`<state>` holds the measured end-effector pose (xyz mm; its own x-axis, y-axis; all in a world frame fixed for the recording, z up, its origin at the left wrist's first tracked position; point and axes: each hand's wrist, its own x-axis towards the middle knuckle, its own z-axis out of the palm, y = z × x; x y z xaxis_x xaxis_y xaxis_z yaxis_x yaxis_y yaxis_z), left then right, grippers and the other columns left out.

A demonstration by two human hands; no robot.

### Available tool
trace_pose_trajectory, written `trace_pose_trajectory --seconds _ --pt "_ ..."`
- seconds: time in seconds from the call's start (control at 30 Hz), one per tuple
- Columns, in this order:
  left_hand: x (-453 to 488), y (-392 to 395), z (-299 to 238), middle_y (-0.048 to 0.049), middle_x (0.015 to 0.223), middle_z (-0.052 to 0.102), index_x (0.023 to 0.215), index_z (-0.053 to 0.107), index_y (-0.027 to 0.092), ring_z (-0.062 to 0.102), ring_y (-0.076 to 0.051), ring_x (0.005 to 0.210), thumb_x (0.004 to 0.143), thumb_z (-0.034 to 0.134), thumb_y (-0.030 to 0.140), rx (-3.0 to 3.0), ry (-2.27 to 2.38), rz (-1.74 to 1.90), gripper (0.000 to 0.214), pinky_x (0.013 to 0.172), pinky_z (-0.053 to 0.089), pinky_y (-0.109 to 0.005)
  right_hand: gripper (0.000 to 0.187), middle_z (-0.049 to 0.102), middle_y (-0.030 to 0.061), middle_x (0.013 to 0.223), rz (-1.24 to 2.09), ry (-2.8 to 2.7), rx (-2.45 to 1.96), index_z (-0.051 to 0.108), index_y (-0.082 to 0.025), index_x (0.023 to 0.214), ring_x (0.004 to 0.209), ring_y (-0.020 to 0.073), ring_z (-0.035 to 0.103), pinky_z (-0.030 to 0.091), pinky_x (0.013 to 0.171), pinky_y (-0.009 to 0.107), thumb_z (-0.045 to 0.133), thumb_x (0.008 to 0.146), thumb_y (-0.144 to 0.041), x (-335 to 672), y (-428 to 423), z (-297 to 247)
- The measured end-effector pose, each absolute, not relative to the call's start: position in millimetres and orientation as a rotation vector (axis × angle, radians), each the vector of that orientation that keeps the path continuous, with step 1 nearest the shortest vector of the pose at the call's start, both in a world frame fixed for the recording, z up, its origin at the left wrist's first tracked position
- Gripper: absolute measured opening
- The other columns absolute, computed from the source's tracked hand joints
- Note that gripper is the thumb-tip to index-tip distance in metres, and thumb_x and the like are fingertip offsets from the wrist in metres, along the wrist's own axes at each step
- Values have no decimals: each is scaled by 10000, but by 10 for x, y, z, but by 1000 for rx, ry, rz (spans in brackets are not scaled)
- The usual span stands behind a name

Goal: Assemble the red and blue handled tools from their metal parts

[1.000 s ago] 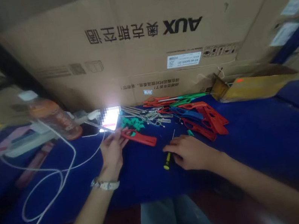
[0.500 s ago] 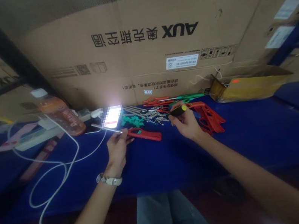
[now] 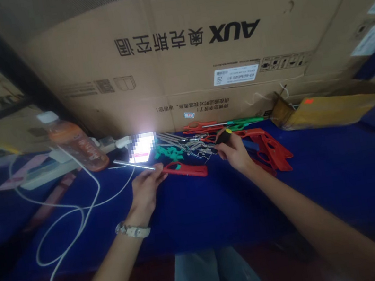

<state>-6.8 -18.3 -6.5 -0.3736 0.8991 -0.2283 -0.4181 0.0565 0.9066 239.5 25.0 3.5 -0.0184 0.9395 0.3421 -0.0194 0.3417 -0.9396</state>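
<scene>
Warehouse workbench: stacked shipping cartons (image 3: 173,56)

Probably plastic red handle (image 3: 186,170), matt.

On blue-covered table (image 3: 323,175): far left, orange bottle (image 3: 79,146), power strip (image 3: 51,165), looping white cable (image 3: 77,211); far middle, lit phone (image 3: 141,147), green plastic bits (image 3: 170,152), metal rods (image 3: 195,145), red handle piece (image 3: 187,169); just right, heaped red handles (image 3: 267,146); far right, cardboard box (image 3: 329,109).

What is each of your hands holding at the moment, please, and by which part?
The left hand grips the red-handled blade about where the metal meets the handle. The right hand holds the screwdriver by its black handle.
</scene>
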Motion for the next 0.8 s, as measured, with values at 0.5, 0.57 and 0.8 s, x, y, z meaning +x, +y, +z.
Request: trace_pose_trajectory --seconds 0.5,0.57,0.8 --pt "112 -224 81 -37 741 727 693 675 103 698 -104 680 816 704 -20 267 1110 1444 177 747 613 -240 209 723 64 1137 66 -2146 -1046 598 -245 1117 942 241 717 525 739 333 540 986 -397 1972 33 -76" --pt "109 -246 60 -29 767 729 724 701 119 697 -102 705 809 722 -2 273 1092 1433 149 776 613 -243 220 718 59 1153 11 -2159 -1085 611 -244 1115 889 222 726 499 626 295 538 989 -409 1988 25 -87" --pt "68 -291 41 -33 812 723 716 679 145 709 -140 781 747 818 110 400 1030 1418 146 875 603 -307 228 711 75 1150 -90 -2144 -1093 626 -243 1128 857 193 720 460 560 255 538 991 -403 2037 10 -144"
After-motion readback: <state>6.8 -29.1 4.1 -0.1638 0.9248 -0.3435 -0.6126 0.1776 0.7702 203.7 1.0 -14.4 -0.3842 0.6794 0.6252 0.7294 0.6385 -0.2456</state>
